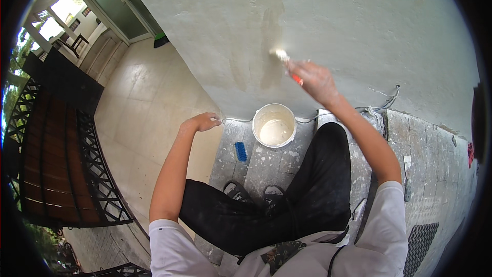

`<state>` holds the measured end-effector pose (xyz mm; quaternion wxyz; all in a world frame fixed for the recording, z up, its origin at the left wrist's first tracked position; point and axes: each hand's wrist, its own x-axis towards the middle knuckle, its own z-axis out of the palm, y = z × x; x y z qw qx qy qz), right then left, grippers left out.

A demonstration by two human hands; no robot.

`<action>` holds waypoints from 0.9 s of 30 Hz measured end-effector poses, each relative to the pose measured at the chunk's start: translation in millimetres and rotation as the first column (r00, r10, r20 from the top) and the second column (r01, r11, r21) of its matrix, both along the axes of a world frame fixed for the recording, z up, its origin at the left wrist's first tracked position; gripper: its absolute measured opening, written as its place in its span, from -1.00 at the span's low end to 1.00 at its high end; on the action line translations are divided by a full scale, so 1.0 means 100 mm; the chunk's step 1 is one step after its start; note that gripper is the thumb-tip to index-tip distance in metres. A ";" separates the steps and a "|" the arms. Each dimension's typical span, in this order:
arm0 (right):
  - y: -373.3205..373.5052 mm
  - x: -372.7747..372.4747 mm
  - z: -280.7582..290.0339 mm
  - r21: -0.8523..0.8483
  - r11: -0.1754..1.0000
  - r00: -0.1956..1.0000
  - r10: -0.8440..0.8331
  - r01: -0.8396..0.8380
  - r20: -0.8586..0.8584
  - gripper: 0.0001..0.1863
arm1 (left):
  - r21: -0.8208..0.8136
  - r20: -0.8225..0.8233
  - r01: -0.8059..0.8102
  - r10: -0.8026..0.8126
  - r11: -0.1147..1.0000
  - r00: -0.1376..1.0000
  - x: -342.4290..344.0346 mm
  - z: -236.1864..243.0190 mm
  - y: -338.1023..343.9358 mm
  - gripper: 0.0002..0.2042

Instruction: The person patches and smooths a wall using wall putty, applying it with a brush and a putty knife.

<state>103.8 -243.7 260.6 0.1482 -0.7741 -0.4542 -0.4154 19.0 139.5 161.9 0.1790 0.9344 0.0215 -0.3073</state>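
My right hand grips a paintbrush with a red handle. Its pale bristles meet the wall, beside a darker, damp-looking streak. Lower and to the left, my left hand hangs loosely bent with its fingers partly apart; nothing shows in it. Between my hands and below them stands a white bucket with a cream-coloured liquid in the bottom. A blue scrubbing brush lies on the speckled floor near the bucket, bristles up.
A grey cable runs along the wall's foot and out of a hole. At right lies a narrow scraper-like tool. A dark metal gate with brown panels stands at left, a glass door behind. My sandalled feet are below the bucket.
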 end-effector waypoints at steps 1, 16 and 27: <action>-0.07 -0.04 0.32 0.065 0.998 0.995 -0.010 0.003 0.100 -0.77 | -0.001 0.004 0.010 -0.010 1.000 1.000 0.05 0.05 -0.05 -0.45; -0.25 -0.03 -0.94 -0.280 0.960 0.988 -0.019 -0.025 -0.152 -0.77 | -0.039 -0.001 -0.004 0.004 0.999 1.000 -0.02 0.08 -0.16 -0.45; -0.25 0.04 0.98 0.188 0.982 0.950 -0.079 0.022 0.302 -0.77 | -0.032 -0.050 -0.023 0.021 0.999 0.999 0.04 0.14 -0.15 -0.44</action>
